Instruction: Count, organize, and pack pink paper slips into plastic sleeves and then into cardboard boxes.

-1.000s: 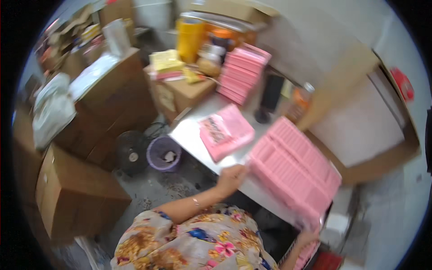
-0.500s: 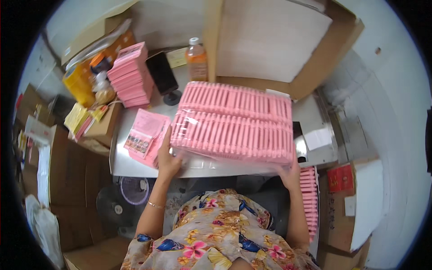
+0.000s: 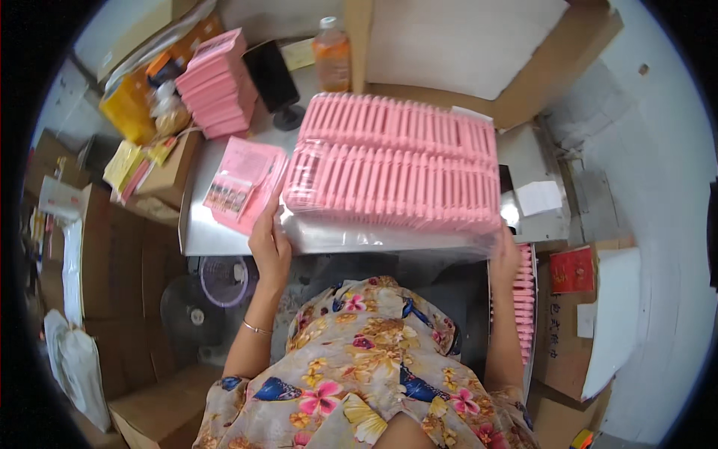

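Observation:
A large block of thin pink packets (image 3: 393, 161), standing on edge in two rows and wrapped in a clear plastic bag, lies over the steel table. Loose bag film (image 3: 419, 238) hangs past its near side toward the table edge. My left hand (image 3: 271, 243) is at the block's near left corner, its fingers closed on the film. At the near right corner my right hand (image 3: 506, 258), slightly blurred, pinches the film too. Beside my left hand lie flat pink packets (image 3: 245, 183) with a small printed picture on top.
Behind are a pink packet stack (image 3: 217, 86), a phone on a stand (image 3: 273, 82), an orange drink bottle (image 3: 331, 56) and an open carton (image 3: 479, 52). Right of my lap sits a container of pink packets (image 3: 525, 299). A purple basket (image 3: 224, 280) and fan (image 3: 183, 322) are below left.
My view has tipped downward, so the table appears higher. Both hands have moved from the block's sides toward me, onto the loose film at its near corners.

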Available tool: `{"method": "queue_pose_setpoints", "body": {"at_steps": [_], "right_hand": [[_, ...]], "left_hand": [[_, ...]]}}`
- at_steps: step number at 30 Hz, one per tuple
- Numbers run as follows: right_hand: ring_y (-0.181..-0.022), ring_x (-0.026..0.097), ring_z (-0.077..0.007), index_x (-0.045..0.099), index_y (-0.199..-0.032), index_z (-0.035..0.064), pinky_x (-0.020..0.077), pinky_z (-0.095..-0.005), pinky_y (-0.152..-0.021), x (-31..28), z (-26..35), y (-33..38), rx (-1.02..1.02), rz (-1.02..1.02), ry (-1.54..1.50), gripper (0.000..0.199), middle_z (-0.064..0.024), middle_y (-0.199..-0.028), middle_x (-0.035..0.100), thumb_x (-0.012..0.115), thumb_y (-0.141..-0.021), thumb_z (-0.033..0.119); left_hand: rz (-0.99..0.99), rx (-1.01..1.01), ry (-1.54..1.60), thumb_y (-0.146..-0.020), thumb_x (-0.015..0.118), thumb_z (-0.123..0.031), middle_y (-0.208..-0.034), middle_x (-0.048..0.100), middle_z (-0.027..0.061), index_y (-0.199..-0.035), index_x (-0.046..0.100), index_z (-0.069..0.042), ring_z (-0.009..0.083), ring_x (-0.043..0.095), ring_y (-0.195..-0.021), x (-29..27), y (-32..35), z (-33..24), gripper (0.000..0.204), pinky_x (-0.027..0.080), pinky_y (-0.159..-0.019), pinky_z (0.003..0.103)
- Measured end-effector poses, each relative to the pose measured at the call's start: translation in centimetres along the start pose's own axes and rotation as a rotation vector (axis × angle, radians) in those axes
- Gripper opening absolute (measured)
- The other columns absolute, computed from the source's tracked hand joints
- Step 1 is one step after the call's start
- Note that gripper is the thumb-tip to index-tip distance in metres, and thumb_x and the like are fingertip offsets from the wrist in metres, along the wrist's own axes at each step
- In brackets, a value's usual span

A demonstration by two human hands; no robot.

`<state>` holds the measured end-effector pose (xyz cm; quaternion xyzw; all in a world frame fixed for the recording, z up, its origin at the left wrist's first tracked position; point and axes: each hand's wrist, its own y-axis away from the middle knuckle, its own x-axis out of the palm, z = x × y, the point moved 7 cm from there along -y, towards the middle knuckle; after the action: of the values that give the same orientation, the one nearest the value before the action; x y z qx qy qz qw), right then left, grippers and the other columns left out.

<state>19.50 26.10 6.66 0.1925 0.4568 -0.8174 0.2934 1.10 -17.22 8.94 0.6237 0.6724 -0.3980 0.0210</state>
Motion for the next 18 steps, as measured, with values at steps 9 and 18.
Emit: {"method": "queue_pose_setpoints", "body": {"at_steps": [9,18], "right_hand": [[-0.079,0.068,-0.0242,0.067,-0.114,0.0021,0.0512,-0.0350,-0.073,-7.5,7.8,-19.7,-0.027,0.098,0.095,0.029,-0.0177,-0.092,0.071,0.050,-0.100,0.020],[-0.069,0.062,-0.0203,0.072,-0.094,0.0023,0.0471,-0.0345,-0.065,-6.1,9.1,-32.7,-0.188,0.265,0.293,0.030,-0.0103,-0.072,0.066,0.064,-0.090,0.031]], "left_hand": [[-0.141,0.374,-0.246,-0.085,0.059,-0.004,-0.072,0.063,0.0193,-0.094,0.067,0.000,0.0380,0.066,-0.073,-8.6,-16.6,-9.5,0.012,0.049,-0.060,0.043],[0.135,0.216,0.088,-0.088,0.064,-0.012,-0.065,0.062,0.0052,-0.089,0.070,0.004,0.0110,0.057,-0.063,-8.1,-28.6,-10.4,0.016,0.048,-0.060,0.031]]}}
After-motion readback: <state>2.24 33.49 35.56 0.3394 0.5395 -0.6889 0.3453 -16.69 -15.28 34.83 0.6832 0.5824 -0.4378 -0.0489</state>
